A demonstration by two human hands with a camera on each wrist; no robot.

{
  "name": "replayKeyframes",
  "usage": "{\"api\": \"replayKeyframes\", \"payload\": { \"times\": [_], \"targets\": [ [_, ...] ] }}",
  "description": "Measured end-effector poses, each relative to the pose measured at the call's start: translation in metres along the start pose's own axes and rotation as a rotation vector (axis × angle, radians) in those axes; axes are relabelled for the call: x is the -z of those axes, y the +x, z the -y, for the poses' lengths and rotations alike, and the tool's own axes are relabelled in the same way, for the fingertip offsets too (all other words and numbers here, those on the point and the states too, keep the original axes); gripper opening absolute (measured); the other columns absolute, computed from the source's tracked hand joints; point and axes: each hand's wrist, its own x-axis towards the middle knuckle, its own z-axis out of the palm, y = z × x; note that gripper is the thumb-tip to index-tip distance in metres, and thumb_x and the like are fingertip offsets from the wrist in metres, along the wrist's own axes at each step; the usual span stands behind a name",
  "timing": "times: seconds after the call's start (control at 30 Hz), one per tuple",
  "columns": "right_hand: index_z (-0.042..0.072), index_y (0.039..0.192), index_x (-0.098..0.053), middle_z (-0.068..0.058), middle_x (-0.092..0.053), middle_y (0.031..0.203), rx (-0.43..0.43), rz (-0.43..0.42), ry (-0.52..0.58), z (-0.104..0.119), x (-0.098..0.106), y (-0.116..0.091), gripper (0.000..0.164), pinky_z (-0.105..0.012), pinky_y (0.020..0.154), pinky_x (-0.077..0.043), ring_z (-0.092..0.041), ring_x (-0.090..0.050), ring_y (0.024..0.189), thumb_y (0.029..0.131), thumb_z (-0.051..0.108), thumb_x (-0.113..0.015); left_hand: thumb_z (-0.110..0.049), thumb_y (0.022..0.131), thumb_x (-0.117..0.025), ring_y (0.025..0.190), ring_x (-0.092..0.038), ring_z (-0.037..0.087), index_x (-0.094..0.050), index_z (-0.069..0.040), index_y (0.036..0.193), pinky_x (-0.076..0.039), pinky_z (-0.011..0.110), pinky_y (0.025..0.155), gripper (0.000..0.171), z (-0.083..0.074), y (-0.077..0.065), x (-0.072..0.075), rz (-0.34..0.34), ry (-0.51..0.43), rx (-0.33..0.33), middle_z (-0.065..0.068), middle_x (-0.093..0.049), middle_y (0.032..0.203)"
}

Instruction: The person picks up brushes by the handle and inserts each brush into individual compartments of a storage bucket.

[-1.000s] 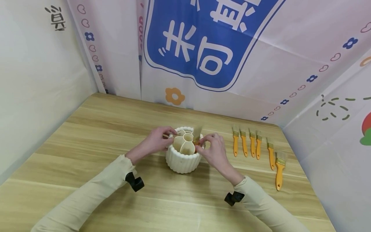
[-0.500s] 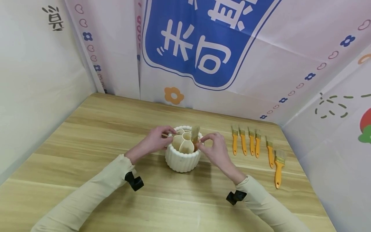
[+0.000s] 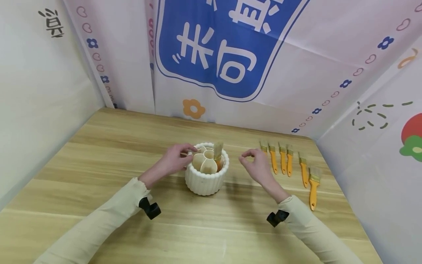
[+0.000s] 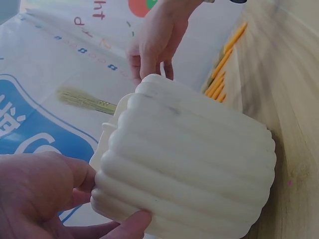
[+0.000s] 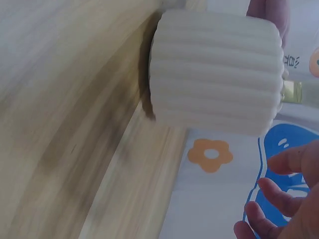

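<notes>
A white ribbed round holder (image 3: 203,184) with petal-shaped compartments stands on the wooden table. My left hand (image 3: 174,161) grips its left rim; in the left wrist view the thumb (image 4: 133,226) lies along the ribbed outer wall (image 4: 184,159). One paintbrush (image 3: 218,151) sits bristles up in a right-side compartment, its orange handle mostly hidden inside. To the right of the holder, apart from it, my right hand (image 3: 258,167) hovers with loosely bent fingers and nothing between them. The right wrist view shows those fingertips (image 5: 276,164) spread beside the holder.
Several orange-handled paintbrushes (image 3: 282,158) lie in a row at the right of the table (image 3: 184,227), bristles toward the back. A wider paintbrush (image 3: 313,189) lies nearest the front. Printed white sheets (image 3: 125,55) wall the table's back and sides.
My right hand has let go of the paintbrush and moved right, away from the holder. The brush now stands in the compartment by itself. My left hand has stayed on the rim.
</notes>
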Motion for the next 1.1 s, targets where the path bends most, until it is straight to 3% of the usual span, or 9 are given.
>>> {"api": "replayKeyframes", "payload": {
  "times": [0.37,0.6,0.73,0.93,1.1],
  "targets": [
    [-0.003,0.099,-0.066,-0.022,-0.065,0.108,-0.05,0.018,-0.015,-0.022,0.006,0.005,0.023,-0.047,0.092,-0.048,-0.037,-0.056,0.105,0.089,0.017,-0.06,-0.011,0.093,-0.047,0.113,-0.057,0.035,-0.054,-0.006,0.127,-0.061,0.038,0.073,0.035,0.003,0.003,-0.002,-0.033,0.017,-0.017,0.022,-0.054,0.128],
    [-0.001,0.102,-0.066,-0.021,-0.062,0.112,-0.104,0.028,-0.034,-0.035,0.007,0.007,0.024,-0.047,0.092,-0.047,-0.036,-0.054,0.107,0.09,0.019,-0.059,-0.012,0.094,-0.047,0.108,-0.06,0.032,-0.054,-0.008,0.129,-0.059,0.027,0.064,0.036,0.005,0.003,-0.003,-0.073,0.034,-0.037,0.023,-0.057,0.125],
    [-0.002,0.101,-0.065,-0.021,-0.063,0.106,-0.126,0.022,-0.064,-0.046,0.009,0.012,0.025,-0.042,0.082,-0.049,-0.033,-0.056,0.098,0.09,0.019,-0.058,-0.012,0.094,-0.048,0.102,-0.062,0.029,-0.055,-0.008,0.128,-0.058,0.027,0.062,0.035,0.005,0.004,-0.004,-0.084,0.031,-0.035,0.021,-0.059,0.122],
    [-0.003,0.096,-0.066,-0.021,-0.065,0.094,-0.177,-0.007,-0.125,-0.068,0.014,0.022,0.023,-0.026,0.057,-0.045,-0.023,-0.057,0.071,0.088,0.017,-0.057,-0.014,0.095,-0.048,0.079,-0.061,0.018,-0.056,-0.009,0.129,-0.055,0.026,0.057,0.035,0.005,0.005,-0.005,-0.082,0.026,-0.048,0.018,-0.063,0.112],
    [-0.002,0.097,-0.066,-0.02,-0.066,0.094,-0.24,0.004,-0.148,-0.084,0.018,0.029,0.025,-0.024,0.057,-0.045,-0.023,-0.059,0.071,0.089,0.019,-0.057,-0.015,0.095,-0.048,0.058,-0.05,0.011,-0.057,-0.01,0.129,-0.046,0.02,0.048,0.035,0.007,0.005,-0.004,-0.086,0.032,-0.054,0.012,-0.062,0.086]
  ]
}}
